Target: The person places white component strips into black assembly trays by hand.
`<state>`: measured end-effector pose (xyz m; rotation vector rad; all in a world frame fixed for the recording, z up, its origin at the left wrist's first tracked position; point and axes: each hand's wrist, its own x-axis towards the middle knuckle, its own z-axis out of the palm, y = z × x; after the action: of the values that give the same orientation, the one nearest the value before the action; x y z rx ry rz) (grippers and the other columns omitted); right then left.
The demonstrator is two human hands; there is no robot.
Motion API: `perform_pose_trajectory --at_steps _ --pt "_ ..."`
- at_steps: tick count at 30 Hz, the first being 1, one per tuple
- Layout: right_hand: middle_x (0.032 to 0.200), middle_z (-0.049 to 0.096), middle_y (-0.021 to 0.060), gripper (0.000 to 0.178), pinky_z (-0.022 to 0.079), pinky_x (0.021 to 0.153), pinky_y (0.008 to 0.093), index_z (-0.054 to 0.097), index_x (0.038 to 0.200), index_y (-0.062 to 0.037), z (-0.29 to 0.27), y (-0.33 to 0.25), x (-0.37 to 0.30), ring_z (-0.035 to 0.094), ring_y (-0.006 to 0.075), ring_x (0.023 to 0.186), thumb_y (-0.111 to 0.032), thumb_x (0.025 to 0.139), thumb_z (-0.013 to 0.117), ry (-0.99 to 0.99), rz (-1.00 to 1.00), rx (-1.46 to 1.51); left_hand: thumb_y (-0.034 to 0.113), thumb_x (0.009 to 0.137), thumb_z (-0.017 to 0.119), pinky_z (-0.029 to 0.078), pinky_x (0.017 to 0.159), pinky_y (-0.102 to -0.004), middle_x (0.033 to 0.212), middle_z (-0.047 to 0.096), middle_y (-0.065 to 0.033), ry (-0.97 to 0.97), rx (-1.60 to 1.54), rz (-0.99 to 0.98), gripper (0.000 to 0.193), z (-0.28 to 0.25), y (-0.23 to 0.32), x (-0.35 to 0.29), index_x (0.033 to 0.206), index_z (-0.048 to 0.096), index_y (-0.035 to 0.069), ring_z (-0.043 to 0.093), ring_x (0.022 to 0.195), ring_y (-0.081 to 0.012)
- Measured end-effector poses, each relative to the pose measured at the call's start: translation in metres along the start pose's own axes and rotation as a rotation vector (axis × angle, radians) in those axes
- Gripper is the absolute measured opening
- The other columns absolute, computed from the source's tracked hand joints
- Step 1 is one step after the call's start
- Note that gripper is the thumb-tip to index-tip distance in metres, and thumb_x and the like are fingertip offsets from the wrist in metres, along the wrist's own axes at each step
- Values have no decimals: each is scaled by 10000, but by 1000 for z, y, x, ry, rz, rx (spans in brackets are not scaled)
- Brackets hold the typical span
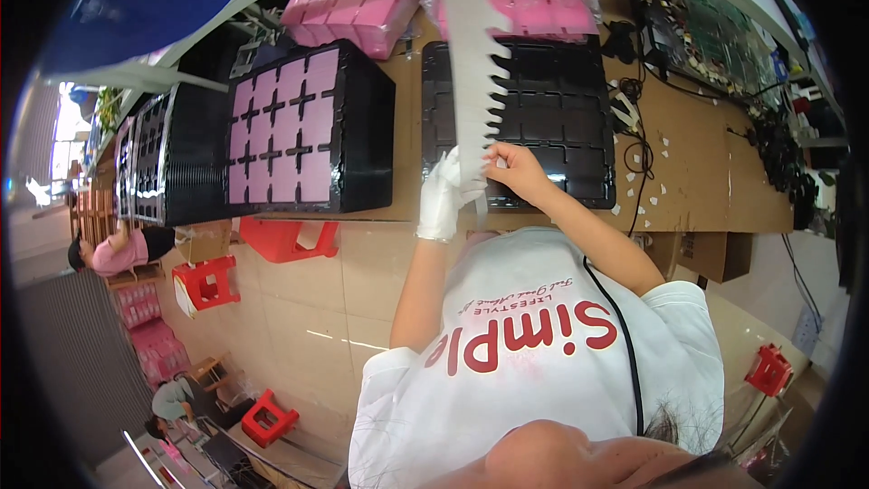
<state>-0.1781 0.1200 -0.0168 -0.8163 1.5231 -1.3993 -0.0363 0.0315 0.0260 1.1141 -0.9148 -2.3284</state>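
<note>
Brown cardboard-topped bench [701, 177] ran across the upper view, above a beige tiled floor [312, 299] with red stools [206, 279] to the left. Two other people were visible in the left background. Long pale strip [471, 63], one edge cut into teeth, extended from the top of the view down to the hands, in front of a black compartmented tray [557, 109] lying on the bench. Left hand [442, 199], in a white glove, was closed on the strip near its lower part. Right hand [518, 172], bare, was at the toothed edge, thumb and forefinger drawn together; could not tell whether anything was pinched between them. Left of the tray: black stack [369, 131] with pink pads [281, 131] on its facing side. Behind: pink bundles [358, 0] in clear plastic. Right of the tray: white scraps [665, 141] scattered near black cables; green circuit boards [720, 32] lay farther back.
</note>
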Motion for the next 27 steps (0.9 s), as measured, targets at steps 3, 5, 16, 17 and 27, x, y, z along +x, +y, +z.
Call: perform_pose_trajectory --at_steps 3,5,16,17,27 --pt "666 506 -34 122 387 580 231 640 841 -45 -15 -20 -8 449 64 623 -138 799 706 53 -57 -161 269 868 675 503 582 -238 827 652 -64 126 334 30 265 18 -1 12 986 614 40 631 656 -133" --pt "599 425 -13 90 360 542 238 627 793 -34 -24 -24 -13 417 67 579 -65 770 708 126 -219 -364 264 867 677 501 575 -234 801 649 -59 93 357 32 255 27 -6 20 964 617 36 622 629 -124" --pt "566 505 -13 128 388 515 247 670 817 -73 -183 2 49 461 76 537 -184 776 719 526 -143 -418 241 861 690 446 550 -205 760 632 -22 97 378 96 225 44 -13 42 908 625 30 574 602 -74" --pt "566 522 19 153 401 514 280 673 813 -79 -208 11 61 495 118 524 -210 759 731 580 -69 -593 249 858 693 444 552 -207 744 630 -22 81 380 74 231 45 -14 45 886 634 27 568 596 -74" --pt "773 676 118 166 509 692 414 640 774 -70 -238 11 94 653 310 765 -207 725 719 428 31 -883 240 849 697 484 607 -220 829 645 -40 127 401 58 244 38 -17 47 934 632 21 602 670 -91"
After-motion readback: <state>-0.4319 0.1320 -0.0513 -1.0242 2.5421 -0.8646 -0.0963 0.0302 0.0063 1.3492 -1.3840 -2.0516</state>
